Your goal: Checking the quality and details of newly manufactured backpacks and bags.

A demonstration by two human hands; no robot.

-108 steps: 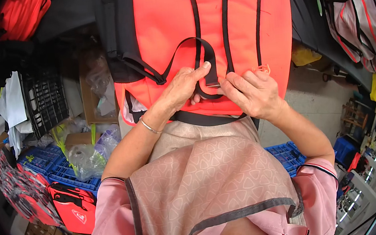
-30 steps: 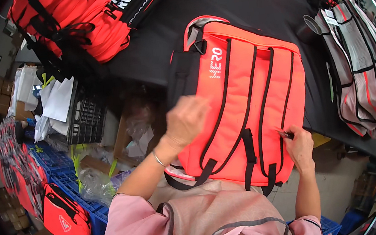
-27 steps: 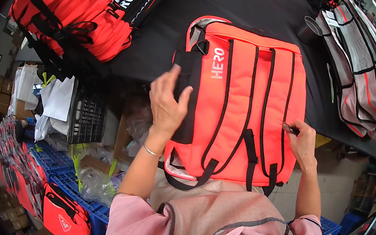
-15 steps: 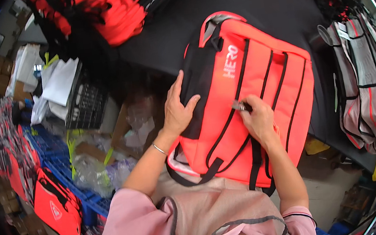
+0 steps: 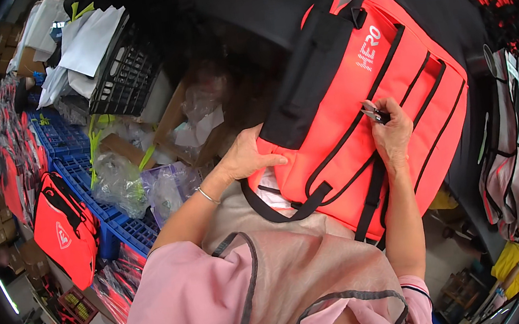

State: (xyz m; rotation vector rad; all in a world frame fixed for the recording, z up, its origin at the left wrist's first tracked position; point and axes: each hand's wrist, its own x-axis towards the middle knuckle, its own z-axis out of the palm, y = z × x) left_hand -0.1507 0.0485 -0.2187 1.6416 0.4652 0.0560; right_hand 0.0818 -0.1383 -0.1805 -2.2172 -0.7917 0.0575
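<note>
I see the orange backpack (image 5: 362, 112) lying flat on the black counter (image 5: 241, 4) at two o'clock. My left hand (image 5: 247, 158) rests spread on its lower edge; my right hand (image 5: 391, 134) pinches small snips (image 5: 374, 112).

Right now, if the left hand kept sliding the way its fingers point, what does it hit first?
Likely the black webbing strap running diagonally across the orange fabric backpack; the left hand already rests flat on the bag's lower corner, fingers pointing right.
</note>
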